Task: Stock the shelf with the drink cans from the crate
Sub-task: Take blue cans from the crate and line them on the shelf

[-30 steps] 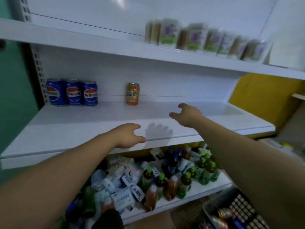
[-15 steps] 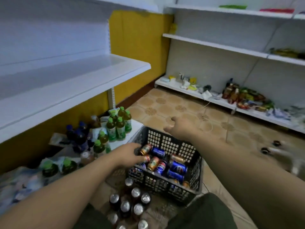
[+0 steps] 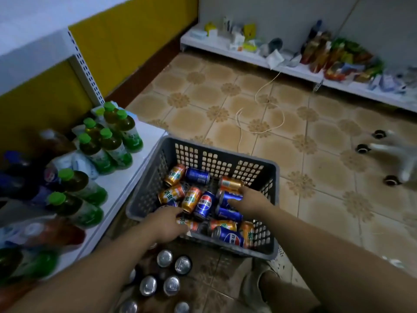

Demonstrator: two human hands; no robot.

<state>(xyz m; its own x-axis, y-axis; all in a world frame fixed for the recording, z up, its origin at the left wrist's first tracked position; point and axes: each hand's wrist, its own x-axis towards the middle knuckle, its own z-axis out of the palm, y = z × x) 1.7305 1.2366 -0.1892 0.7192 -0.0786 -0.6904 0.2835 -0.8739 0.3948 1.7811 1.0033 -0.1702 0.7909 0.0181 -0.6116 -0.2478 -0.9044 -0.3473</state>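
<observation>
Person is bending over the crate (image 3: 222, 150), which is sitting on the tiled floor (image 3: 316, 141). Cans (image 3: 191, 199), orange and blue, are lying on their sides in it in a loose heap, some overlapping. Both hands are hanging inside the crate, apart, with 2 or 3 cans lying between them.

Right hand (image 3: 250, 204) is sitting at the crate's right side. Its thumb and fingers are wrapping a blue can (image 3: 226, 197), and its fingertips are also touching the far orange can (image 3: 230, 183) behind it. Left hand (image 3: 168, 224) is lying over the near-left corner, fingers curling above the near orange can (image 3: 188, 224); cannot tell whether it is gripping.

Edges: the crate's left wall is running just beside the front edge of the low shelf (image 3: 126, 177), its far-left corner sitting close to the shelf corner. Bottles (image 3: 112, 145) with green caps are crowding that shelf. The crate's near wall is standing just beside a cluster of upright cans (image 3: 164, 258) on the floor, at least 6 tops showing.

Room: open floor is lying right of the crate and beyond it. A cord (image 3: 266, 105) is trailing over the tiles beyond. 3 wheels (image 3: 363, 149) are showing well to the right. The far shelf (image 3: 291, 70) is running along the back wall, well apart. An upper shelf board (image 3: 31, 46) is jutting out at top left, above the bottles.
</observation>
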